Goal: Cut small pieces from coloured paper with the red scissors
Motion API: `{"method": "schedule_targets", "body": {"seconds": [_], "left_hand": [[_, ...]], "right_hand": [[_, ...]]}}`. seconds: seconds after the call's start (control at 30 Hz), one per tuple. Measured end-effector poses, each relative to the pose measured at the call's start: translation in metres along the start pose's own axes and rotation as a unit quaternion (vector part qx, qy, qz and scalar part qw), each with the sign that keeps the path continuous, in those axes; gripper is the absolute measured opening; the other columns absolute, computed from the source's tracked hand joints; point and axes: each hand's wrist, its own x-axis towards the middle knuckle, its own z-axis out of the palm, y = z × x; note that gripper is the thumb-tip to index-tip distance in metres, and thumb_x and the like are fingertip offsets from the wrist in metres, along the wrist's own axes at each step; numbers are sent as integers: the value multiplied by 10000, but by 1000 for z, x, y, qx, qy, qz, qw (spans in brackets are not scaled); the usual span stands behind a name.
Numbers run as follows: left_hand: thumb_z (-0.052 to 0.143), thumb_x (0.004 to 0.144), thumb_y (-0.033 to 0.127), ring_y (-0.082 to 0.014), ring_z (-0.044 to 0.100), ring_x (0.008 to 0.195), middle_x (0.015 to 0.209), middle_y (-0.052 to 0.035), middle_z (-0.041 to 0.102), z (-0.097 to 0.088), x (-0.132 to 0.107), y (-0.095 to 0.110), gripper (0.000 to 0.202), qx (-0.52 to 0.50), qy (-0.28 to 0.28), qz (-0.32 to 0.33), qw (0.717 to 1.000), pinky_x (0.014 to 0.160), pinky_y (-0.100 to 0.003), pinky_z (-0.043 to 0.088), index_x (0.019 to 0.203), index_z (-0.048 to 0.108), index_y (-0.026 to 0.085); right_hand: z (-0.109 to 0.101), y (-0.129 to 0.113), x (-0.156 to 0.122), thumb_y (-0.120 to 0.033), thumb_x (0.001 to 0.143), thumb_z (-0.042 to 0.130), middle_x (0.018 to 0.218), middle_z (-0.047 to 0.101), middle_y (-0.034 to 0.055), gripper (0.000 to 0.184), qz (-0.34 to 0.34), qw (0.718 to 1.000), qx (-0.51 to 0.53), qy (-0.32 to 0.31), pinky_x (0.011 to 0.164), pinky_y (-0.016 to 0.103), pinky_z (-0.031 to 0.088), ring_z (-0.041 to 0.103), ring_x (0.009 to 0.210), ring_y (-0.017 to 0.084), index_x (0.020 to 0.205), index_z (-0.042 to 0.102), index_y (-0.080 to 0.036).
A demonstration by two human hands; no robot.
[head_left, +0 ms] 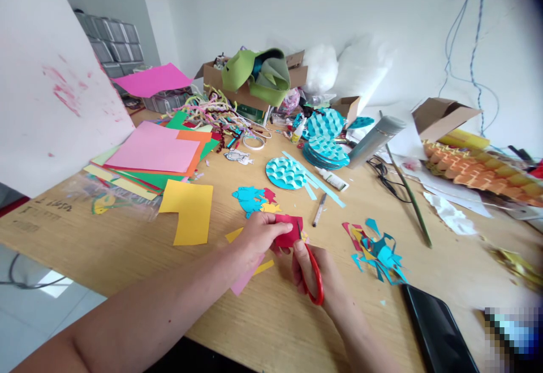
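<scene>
Between the thumb and fingers of my left hand (265,230) is a small piece of red paper (285,238). My right hand (307,260) grips red-handled scissors (316,282), whose blades meet the right edge of the red paper. Just beyond my hands lie a blue paper fish (247,199), a red paper fish (268,195) and a yellow one (271,207). Under my left wrist show a pink paper strip (245,278) and a yellow strip (263,267). To the right sits a heap of paper scraps (384,254), mostly blue.
An L-shaped yellow sheet (193,215) lies left, before stacked coloured paper (155,150). Scalloped blue discs (324,150), a marker (319,210) and a glue tube (332,178) lie beyond my hands. A black phone (439,328) rests front right. A green stick (409,192) lies farther right.
</scene>
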Motion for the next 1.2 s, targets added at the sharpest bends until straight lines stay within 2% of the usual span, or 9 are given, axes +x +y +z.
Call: {"method": "schedule_targets", "body": {"seconds": [0.2, 0.4, 0.63, 0.83, 1.03, 1.2], "left_hand": [[608, 711, 168, -90, 496, 367, 474, -5, 568, -1, 1, -1, 116, 1, 4, 2, 1000, 371, -208, 361, 605, 634, 127], [613, 697, 185, -97, 510, 394, 511, -15, 590, -1, 1, -1, 92, 8, 11, -1, 1000, 392, -216, 372, 633, 647, 128], [614, 682, 177, -99, 535, 417, 528, -27, 609, -1, 2, -6, 77, 1, 0, 9, 1000, 414, -206, 365, 633, 648, 128], [615, 682, 185, -90, 511, 390, 502, -16, 593, -1, 0, -5, 81, 5, 4, 4, 1000, 383, -194, 328, 624, 637, 133], [614, 667, 193, -104, 511, 396, 505, -18, 593, -3, 4, -6, 68, 16, 28, 2, 999, 391, -216, 352, 631, 641, 142], [626, 661, 232, -98, 483, 420, 529, -6, 586, -10, 8, 2, 79, 3, 81, 51, 995, 372, -213, 312, 635, 620, 158]], "right_hand": [[0, 4, 1, -754, 738, 452, 406, 489, -4, 592, 30, 1000, 8, -1, 310, 196, 305, 435, 296, 90, 544, 447, -195], [0, 4, 3, -805, 718, 394, 403, 474, -6, 633, 17, 1000, 9, -6, 315, 197, 295, 411, 296, 79, 542, 433, -198], [-1, 1, 3, -796, 744, 361, 399, 482, 11, 660, -2, 1000, -9, -2, 325, 204, 317, 424, 309, 83, 496, 447, -191], [0, 3, 3, -809, 714, 394, 395, 469, -1, 649, 17, 1000, -2, -1, 307, 201, 309, 414, 295, 82, 501, 434, -197], [-1, -1, 2, -837, 691, 370, 383, 460, -5, 670, 19, 1000, -6, -6, 317, 197, 296, 410, 294, 77, 507, 433, -195], [-8, -12, -4, -830, 715, 328, 385, 481, 2, 684, -5, 999, 22, 36, 327, 196, 312, 420, 306, 80, 502, 452, -191]]}}
